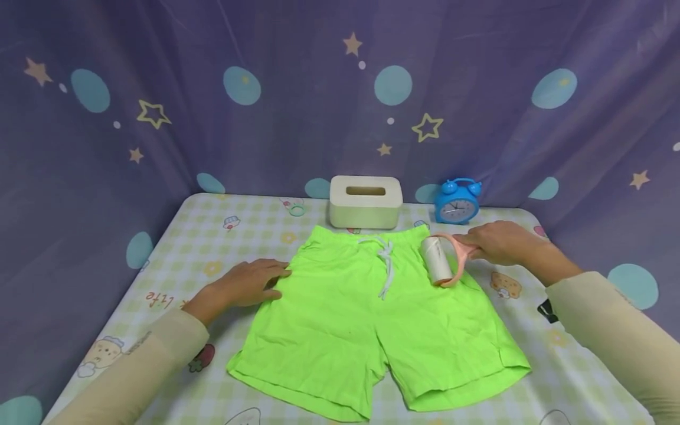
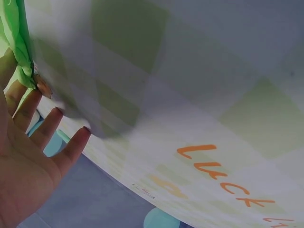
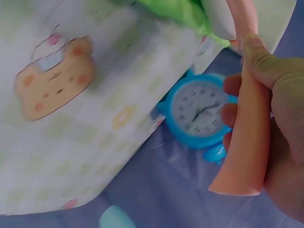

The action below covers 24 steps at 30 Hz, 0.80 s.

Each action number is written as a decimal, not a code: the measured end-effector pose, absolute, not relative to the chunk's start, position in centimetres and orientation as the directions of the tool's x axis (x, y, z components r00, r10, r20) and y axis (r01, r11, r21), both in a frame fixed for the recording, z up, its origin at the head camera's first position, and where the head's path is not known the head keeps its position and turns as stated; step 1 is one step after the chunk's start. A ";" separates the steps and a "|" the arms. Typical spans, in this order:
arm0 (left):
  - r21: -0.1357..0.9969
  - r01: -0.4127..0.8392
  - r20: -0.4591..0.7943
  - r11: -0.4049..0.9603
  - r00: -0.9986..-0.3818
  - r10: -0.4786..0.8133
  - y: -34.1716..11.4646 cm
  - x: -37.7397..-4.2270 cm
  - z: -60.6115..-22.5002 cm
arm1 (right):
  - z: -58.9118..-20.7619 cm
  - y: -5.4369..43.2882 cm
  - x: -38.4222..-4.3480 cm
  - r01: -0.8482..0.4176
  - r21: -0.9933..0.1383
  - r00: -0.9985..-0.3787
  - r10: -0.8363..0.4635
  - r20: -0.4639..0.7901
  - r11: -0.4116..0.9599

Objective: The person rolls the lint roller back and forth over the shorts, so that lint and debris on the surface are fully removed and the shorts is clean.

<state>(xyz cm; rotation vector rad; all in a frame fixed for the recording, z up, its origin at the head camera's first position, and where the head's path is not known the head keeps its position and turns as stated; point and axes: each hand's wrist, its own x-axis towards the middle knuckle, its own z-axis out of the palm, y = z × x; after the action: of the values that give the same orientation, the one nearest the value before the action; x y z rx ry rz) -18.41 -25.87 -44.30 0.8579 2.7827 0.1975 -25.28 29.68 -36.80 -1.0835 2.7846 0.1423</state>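
Neon green drawstring shorts (image 1: 329, 307) lie spread on the table, waistband toward the back. My right hand (image 1: 498, 242) grips the pink handle of a lint roller (image 1: 437, 261), whose white roll rests on the shorts near the waistband's right end. In the right wrist view, fingers and thumb wrap round the flared handle (image 3: 249, 137). My left hand (image 1: 249, 282) rests at the left edge of the shorts with its fingers extended. The left wrist view shows that hand (image 2: 33, 152) with fingers spread, its fingertips touching the cloth edge and tabletop.
Behind the shorts stands a pale green tissue box (image 1: 365, 203) with a white lid. A blue alarm clock (image 1: 457, 202) is at its right. A small green ring (image 1: 296, 211) lies at the back left. Part of a black object (image 1: 547, 311) shows beside the right sleeve. Purple curtains surround the checked table (image 1: 202, 218).
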 end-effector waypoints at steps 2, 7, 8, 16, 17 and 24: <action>0.193 0.538 -0.172 0.821 -0.805 0.568 -25.8 -18.4 -44.2 | -36.5 28.9 -25.4 -0.693 0.046 -0.714 -0.676 -0.179 0.720; 0.194 0.533 -0.185 0.824 -0.805 0.564 -25.8 -18.5 -44.2 | -36.5 27.6 -25.6 -0.689 0.044 -0.716 -0.670 -0.198 0.723; 0.193 0.532 -0.190 0.825 -0.805 0.563 -25.8 -18.5 -44.2 | -36.7 27.4 -25.5 -0.692 0.032 -0.712 -0.674 -0.198 0.721; 0.199 0.543 -0.182 0.816 -0.797 0.576 -25.7 -18.7 -44.6 | -38.6 24.1 -25.0 -0.727 -0.043 -0.668 -0.720 -0.190 0.686; 0.201 0.544 -0.181 0.815 -0.797 0.576 -25.7 -18.8 -44.6 | -38.7 23.6 -25.0 -0.730 -0.050 -0.665 -0.725 -0.179 0.682; 0.195 0.539 -0.183 0.819 -0.801 0.571 -25.9 -18.5 -44.3 | -38.8 21.6 -25.1 -0.737 -0.042 -0.658 -0.730 -0.185 0.675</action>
<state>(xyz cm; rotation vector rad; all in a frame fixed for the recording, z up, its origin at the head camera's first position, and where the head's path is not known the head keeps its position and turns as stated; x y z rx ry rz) -18.47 -25.85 -44.30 0.8580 2.7705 0.1946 -25.12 21.58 -38.79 -1.1950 2.7015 0.0545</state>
